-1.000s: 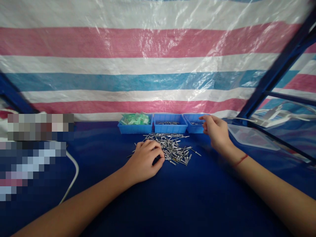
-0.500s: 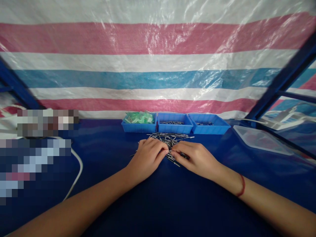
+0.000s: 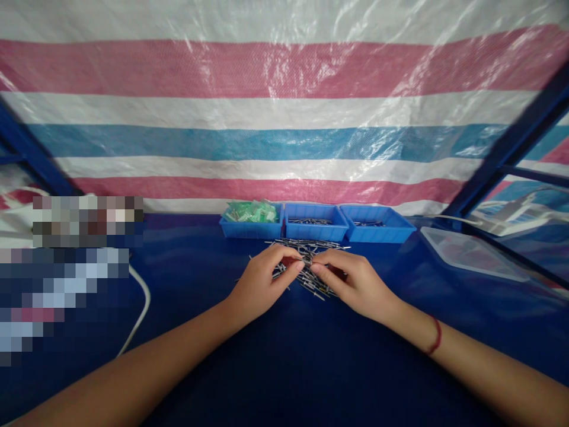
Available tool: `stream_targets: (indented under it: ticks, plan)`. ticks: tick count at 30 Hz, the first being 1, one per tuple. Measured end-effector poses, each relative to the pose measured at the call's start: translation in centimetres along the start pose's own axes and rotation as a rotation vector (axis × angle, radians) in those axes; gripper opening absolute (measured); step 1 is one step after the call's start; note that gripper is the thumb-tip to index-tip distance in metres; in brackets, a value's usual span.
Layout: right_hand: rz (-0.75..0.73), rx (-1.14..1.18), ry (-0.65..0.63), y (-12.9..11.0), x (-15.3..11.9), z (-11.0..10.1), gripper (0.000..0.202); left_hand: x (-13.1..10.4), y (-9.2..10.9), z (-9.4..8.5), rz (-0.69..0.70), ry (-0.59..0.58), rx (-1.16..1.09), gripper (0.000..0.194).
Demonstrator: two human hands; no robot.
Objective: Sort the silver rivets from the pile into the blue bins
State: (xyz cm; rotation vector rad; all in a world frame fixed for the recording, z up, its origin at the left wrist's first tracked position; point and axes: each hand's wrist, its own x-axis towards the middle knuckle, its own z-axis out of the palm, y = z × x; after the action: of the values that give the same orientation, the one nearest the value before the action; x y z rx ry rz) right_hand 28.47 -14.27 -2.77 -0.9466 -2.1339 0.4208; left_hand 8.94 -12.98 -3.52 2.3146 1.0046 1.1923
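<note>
Right hand (image 3: 362, 284): a second ago it was over the right bin (image 3: 380, 235), beside the middle bin (image 3: 316, 232); now it is down in front of the middle bin, fingertips meeting the other hand's.
Left hand (image 3: 260, 276): also in front of the middle bin; its thumb and forefinger have lifted slightly from the pile over the last half second.
Grip: both hands in a narrow pinch, apparently on one metal pin (image 3: 307, 263) between them; too small to be sure which hand carries it.
Pile of pins (image 3: 317, 290): loose on the bench (image 3: 284, 367), just in front of the middle bin, partly under the hands.
Bins: pins lie inside the middle bin and the right bin; green packets (image 3: 253, 212) fill the left bin (image 3: 251, 230).
Meaning: the work seems to have shifted from bin to pile, with a single pin being handled.
</note>
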Motion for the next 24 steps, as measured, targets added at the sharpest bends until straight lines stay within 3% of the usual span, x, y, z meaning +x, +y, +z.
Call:
stream_targets:
  ticks: [16,24]
  plan:
    - [0.020,-0.004,-0.015,0.08,-0.05,0.29,0.014,-0.05,0.07,-0.12,0.061,0.015,0.012,0.006]
    - [0.033,-0.037,0.098,0.06,-0.02,0.11,0.011,0.04,0.09,0.02,0.054,0.003,0.023,0.005]
